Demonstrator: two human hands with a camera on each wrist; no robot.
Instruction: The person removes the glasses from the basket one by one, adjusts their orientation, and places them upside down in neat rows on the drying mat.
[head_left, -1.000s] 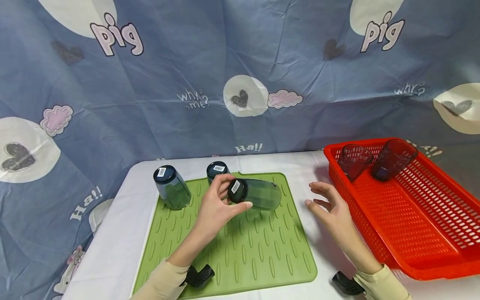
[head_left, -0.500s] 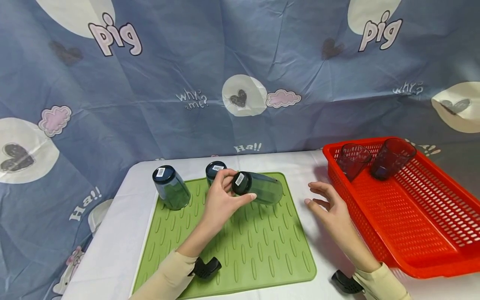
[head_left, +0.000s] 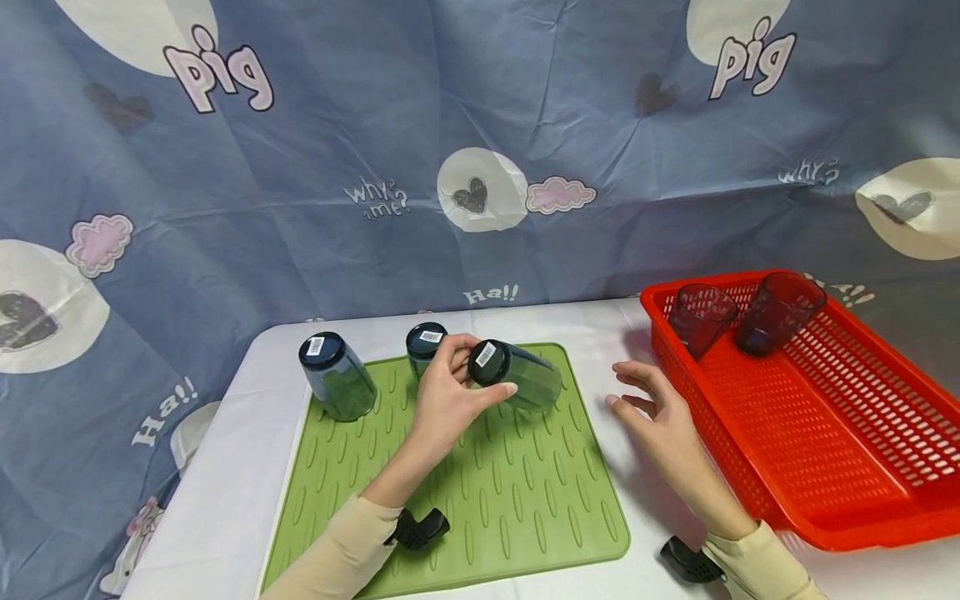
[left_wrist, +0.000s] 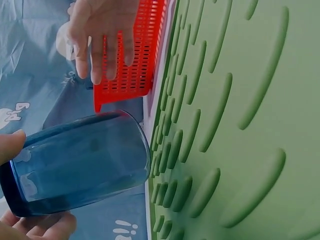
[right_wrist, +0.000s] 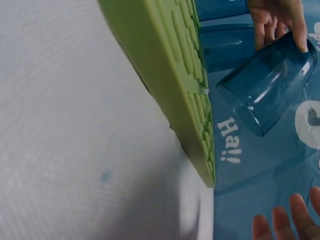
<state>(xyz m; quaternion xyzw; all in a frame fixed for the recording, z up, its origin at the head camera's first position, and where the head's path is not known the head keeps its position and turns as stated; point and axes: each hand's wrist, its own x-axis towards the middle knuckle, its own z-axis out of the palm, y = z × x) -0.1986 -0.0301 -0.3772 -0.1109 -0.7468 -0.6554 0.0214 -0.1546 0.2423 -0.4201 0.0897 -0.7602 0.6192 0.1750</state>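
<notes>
White worktop (head_left: 225, 500) under a ridged green silicone mat (head_left: 517, 508), cartoon blue cloth (head_left: 525, 100) behind. Left hand (head_left: 450, 400) grips a tilted blue plastic tumbler (head_left: 525, 379) above the mat; right hand (head_left: 660, 417) spread beside the red slotted basket (head_left: 825, 450).

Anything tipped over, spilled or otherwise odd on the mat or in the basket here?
Nothing spilled or broken. The one tilted cup is held by the left hand above the green mat; two cups in the red basket lean against its far rim.
</notes>
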